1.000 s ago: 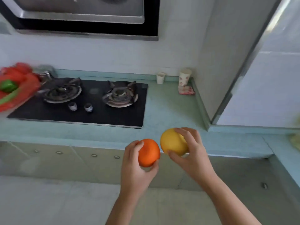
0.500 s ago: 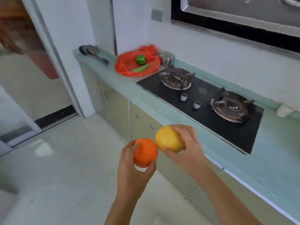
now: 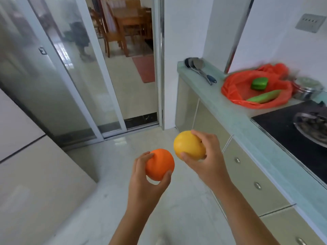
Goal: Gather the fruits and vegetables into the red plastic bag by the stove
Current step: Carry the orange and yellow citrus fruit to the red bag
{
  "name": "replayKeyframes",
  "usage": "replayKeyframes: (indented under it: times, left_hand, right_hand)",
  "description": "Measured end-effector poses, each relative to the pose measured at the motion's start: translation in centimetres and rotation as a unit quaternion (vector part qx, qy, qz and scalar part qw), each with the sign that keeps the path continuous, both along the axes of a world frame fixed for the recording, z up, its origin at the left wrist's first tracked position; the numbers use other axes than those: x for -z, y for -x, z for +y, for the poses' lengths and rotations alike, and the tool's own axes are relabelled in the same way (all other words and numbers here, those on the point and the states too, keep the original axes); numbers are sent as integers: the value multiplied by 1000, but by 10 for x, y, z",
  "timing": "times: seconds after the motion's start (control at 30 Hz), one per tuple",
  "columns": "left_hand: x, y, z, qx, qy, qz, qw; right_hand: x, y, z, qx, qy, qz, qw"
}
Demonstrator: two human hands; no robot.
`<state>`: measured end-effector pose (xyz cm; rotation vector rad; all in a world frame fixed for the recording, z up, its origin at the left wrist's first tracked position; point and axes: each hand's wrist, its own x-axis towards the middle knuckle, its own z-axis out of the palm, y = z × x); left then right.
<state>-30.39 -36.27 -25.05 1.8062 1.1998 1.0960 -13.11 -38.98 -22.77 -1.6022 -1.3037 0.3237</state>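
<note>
Orange peel shows between the curled fingers (image 3: 145, 157) and thumb of the left hand (image 3: 146, 179), which cups the orange (image 3: 160, 164) from below and from its 9 o'clock side. Just beside it, at its 1 o'clock, the right hand (image 3: 208, 160) grips a yellow fruit (image 3: 188, 145), fingers over the top and thumb underneath. The two fruits sit close together but apart, and both are carried in mid-air above the floor tiles rather than over the counter (image 3: 221, 101). Both grips look the same as a second ago. What has changed is the view, which has swung left. The stove (image 3: 283, 131), then straight ahead, now sits at the 3 o'clock edge of the frame, and the red plastic bag (image 3: 230, 86) has gone from a blurred sliver at the left edge to full sight at about 2 o'clock. It lies open on the counter between the stove and some metal ladles (image 3: 200, 68), a steel pot (image 3: 307, 87) just behind it. A green pepper (image 3: 259, 83) and a long green vegetable (image 3: 263, 99) already lie inside. For the task, this probably means the person has turned towards the drop-off, and the carry is partly done. The bag is still well apart from both hands, so a reach up and right remains before either fruit can be let go — its mouth looks wide enough to take both.
</note>
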Motion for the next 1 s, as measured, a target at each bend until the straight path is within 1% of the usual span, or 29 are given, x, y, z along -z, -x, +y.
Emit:
replayKeyframes:
  times: [0.1, 0.2, 0.4, 0.53, 0.7, 0.87, 1.0]
  left_hand:
    - [-12, -7, 55, 4, -9, 18, 1000]
    - [-17, -15, 99, -7, -13, 5, 1000]
    - [-11, -47, 157, 8, 32, -1, 999]
    - [-1, -80, 192, 51, 28, 4, 998]
    - [12, -131, 251, 114, 11, 13, 993]
    - [15, -192, 331, 189, 11, 6, 982]
    - [7, -243, 401, 224, 10, -8, 974]
  right_hand:
    - [-1, -9, 48, -10, 2, -4, 1000]
    - [-3, -26, 87, -2, -2, 6, 1000]
    - [-1, -54, 131, 28, 4, 23, 999]
    - [9, -78, 154, 66, 32, 32, 997]
    - [18, -115, 194, 123, 42, 30, 991]
    - [15, -161, 260, 178, 45, 44, 982]
    - [-1, -208, 320, 215, 68, 14, 974]
